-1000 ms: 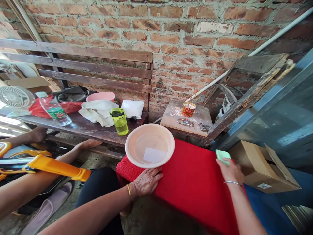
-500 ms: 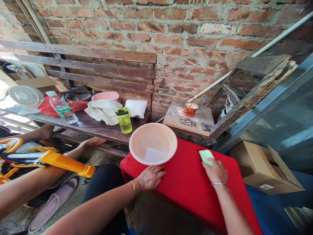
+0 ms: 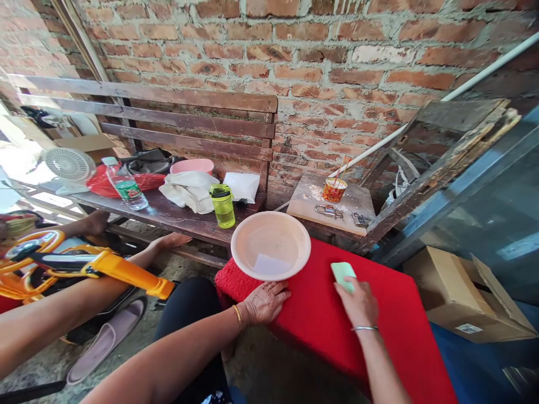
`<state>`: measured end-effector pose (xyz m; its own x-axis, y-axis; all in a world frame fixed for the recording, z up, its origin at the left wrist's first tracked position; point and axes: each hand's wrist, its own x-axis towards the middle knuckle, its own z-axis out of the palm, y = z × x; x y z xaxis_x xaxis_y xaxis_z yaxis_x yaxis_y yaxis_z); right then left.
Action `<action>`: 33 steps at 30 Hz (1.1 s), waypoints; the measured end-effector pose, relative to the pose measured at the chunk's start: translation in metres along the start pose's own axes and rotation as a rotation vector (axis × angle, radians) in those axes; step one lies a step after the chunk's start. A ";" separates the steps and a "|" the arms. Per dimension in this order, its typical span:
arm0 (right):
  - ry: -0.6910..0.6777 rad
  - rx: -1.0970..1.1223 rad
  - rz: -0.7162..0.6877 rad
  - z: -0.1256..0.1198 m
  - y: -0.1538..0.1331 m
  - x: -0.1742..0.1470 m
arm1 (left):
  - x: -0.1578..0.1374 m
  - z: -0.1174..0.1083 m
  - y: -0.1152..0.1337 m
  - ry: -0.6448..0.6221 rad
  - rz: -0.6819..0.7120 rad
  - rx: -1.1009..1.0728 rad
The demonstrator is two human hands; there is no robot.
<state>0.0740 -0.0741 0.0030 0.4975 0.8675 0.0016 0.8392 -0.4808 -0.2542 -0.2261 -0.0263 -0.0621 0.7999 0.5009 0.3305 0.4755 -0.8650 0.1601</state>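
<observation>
My left hand [image 3: 266, 303] lies flat on the near edge of the red cloth [image 3: 320, 314], fingers stretched out, just below the basin. A pale pink plastic basin [image 3: 290, 224] stands on the cloth's far left part. It seems to hold water, and a white patch shows in its bottom; whether that is paper or a reflection is unclear. Further right, my right hand [image 3: 359, 306] grips a pale green block with rounded corners [image 3: 343, 274], resting low on the cloth. Its underside is hidden, so its exact kind does not show.
Behind stands a wooden bench [image 3: 181, 224] with a green cup [image 3: 223, 206], a water bottle [image 3: 129, 191], white cloth [image 3: 189, 193] and a fan [image 3: 69, 164]. A board [image 3: 311, 193] holds padlocks. Another person's leg [image 3: 84, 303] is at left, a carton [image 3: 463, 297] at right.
My right hand has slid the pale green block left across the red cloth, toward the basin. My left hand stays by the basin; the view has shifted slightly.
</observation>
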 end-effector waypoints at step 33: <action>-0.039 -0.006 -0.317 0.010 -0.043 -0.064 | 0.003 -0.013 0.003 -0.045 -0.027 -0.047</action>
<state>0.0036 -0.1073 0.0043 0.2019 0.9785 0.0422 0.9525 -0.1862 -0.2408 -0.2269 -0.0280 -0.0480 0.8031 0.5243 0.2830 0.4805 -0.8508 0.2125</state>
